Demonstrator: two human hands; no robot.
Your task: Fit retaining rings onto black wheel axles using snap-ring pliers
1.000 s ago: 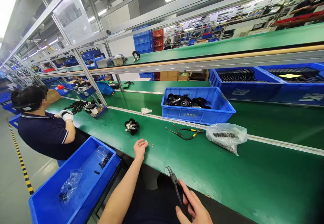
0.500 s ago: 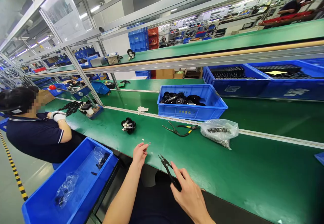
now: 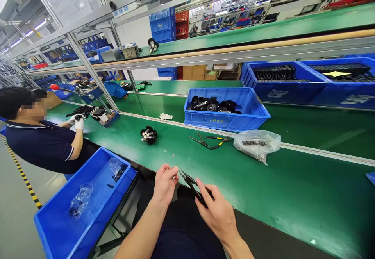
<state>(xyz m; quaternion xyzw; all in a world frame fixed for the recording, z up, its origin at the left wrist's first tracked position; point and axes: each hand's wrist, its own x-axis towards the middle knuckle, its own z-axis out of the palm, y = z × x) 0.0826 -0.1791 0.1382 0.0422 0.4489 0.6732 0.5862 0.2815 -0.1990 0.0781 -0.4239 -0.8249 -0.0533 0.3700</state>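
My left hand [image 3: 165, 184] is pinched closed at the bench edge, with a tiny ring at its fingertips, mostly hidden by them. Wrapped around the handles of black circlip pliers [image 3: 190, 181] is my right hand [image 3: 215, 212]; the slim jaws point at my left fingertips, a small gap away. Two small rings, a white one [image 3: 165, 151] and a metal one [image 3: 173, 155], lie on the green bench just beyond my left hand. Farther back sits a cluster of black wheel-like parts with silver shafts [image 3: 149, 135].
Pliers with black-and-yellow handles [image 3: 211, 141] lie beside a clear bag of small metal parts [image 3: 258, 143]. Behind them stands a blue bin [image 3: 225, 124] of black parts. Another blue bin [image 3: 88, 212] is at left, near a gloved co-worker [image 3: 38, 142].
My left hand has drawn back from the loose rings, and the one nearest the edge no longer shows on the bench. The plier tips and left fingertips are closer together.
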